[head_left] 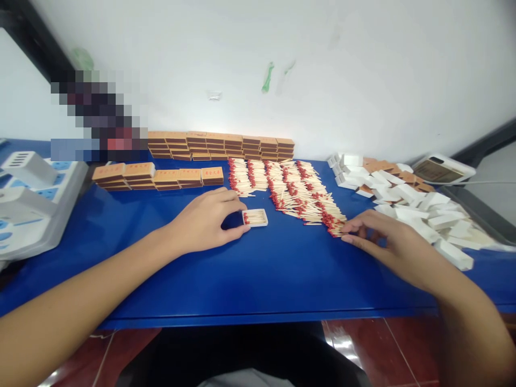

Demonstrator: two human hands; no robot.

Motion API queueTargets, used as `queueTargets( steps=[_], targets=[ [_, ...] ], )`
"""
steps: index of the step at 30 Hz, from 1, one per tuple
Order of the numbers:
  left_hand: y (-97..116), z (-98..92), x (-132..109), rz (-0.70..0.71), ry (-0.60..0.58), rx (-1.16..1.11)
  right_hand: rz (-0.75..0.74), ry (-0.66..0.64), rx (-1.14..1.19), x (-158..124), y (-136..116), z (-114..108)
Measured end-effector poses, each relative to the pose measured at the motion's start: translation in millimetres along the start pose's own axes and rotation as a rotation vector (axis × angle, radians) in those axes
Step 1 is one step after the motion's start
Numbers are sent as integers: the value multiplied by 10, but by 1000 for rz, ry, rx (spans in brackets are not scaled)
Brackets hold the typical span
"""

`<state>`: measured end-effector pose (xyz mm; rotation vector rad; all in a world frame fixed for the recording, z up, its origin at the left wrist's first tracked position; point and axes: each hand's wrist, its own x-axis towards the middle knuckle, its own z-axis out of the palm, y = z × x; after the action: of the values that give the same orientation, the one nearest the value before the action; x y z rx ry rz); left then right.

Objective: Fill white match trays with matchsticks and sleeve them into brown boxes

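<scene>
My left hand (212, 219) grips the left end of a small white matchbox tray (264, 223) between thumb and fingers. Some matches (253, 216) lie in this tray, their red heads toward the left. At the near right end of the match piles (308, 193), the fingertips of my right hand (374, 236) pinch at the matches; how many they hold, if any, I cannot make out. The loose matches lie in several rough rows on the blue table (226, 279), most with red heads to the left.
Closed matchboxes (217, 144) stand stacked along the wall, with a shorter row (161, 177) in front at left. White empty trays (419, 207) and orange box sleeves (387, 167) are heaped at right, beside a phone (443, 166). A white power strip (44, 209) with plugs sits far left.
</scene>
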<state>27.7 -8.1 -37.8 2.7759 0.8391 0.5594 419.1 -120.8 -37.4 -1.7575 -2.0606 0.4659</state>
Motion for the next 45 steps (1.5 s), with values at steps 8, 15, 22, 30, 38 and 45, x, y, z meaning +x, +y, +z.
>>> queueTargets(
  steps=[8, 15, 22, 30, 38, 45],
  targets=[
    [-5, -1, -12, -6, 0, 0, 21, -44, -1, 11, 26, -14],
    [14, -5, 2, -7, -2, 7, 51, -104, -20, -6, -7, -2],
    [23, -11, -3, 0, 1, 15, 16, -72, 14, 10, -207, -2],
    [42, 0, -1, 4, -2, -5, -207, -45, 62, 534, -901, 202],
    [41, 1, 2, 8, 14, -11, -330, -165, -32, 949, -1252, 506],
    [51, 26, -7, 0, 11, -19, -345, -138, 5, 916, -1196, 610]
  ],
)
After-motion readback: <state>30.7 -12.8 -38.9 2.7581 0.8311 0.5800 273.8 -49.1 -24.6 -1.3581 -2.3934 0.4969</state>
